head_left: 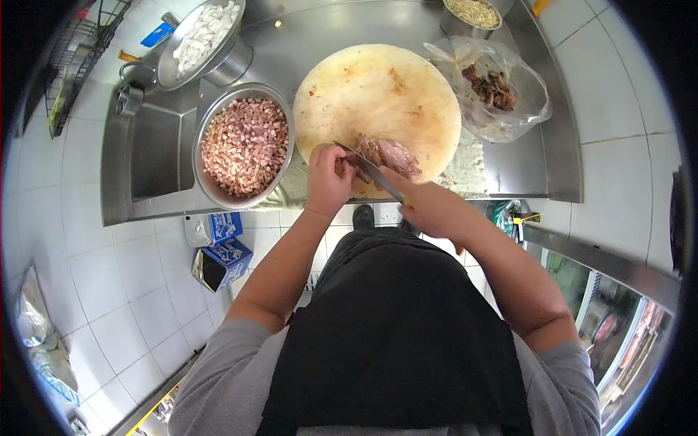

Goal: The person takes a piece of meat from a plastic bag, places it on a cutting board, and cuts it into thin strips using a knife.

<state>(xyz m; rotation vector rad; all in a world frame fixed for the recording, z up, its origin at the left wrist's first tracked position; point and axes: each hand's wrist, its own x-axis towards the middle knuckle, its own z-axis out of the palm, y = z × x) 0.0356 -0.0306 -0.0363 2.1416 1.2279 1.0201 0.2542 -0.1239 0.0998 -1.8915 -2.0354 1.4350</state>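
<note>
A knife [383, 180] is in my right hand [435, 209], its blade slanting up and left across the near part of the round cutting board [363, 87]. My left hand [329, 180] has its fingers curled at the blade's side, pinching a piece of dark cooked meat. Just beyond the blade lies a larger chunk of brown-pink meat [396, 157] on the board. My left fingers partly hide the piece they hold, and the blade covers part of the meat.
Left of the board stands a metal bowl [198, 156] of diced meat, beside a sink [163, 156]. Behind it a metal colander [166, 69] holds white pieces. On the right lies a clear plastic bag [534, 94] with dark meat; a metal pot [465, 30] stands behind.
</note>
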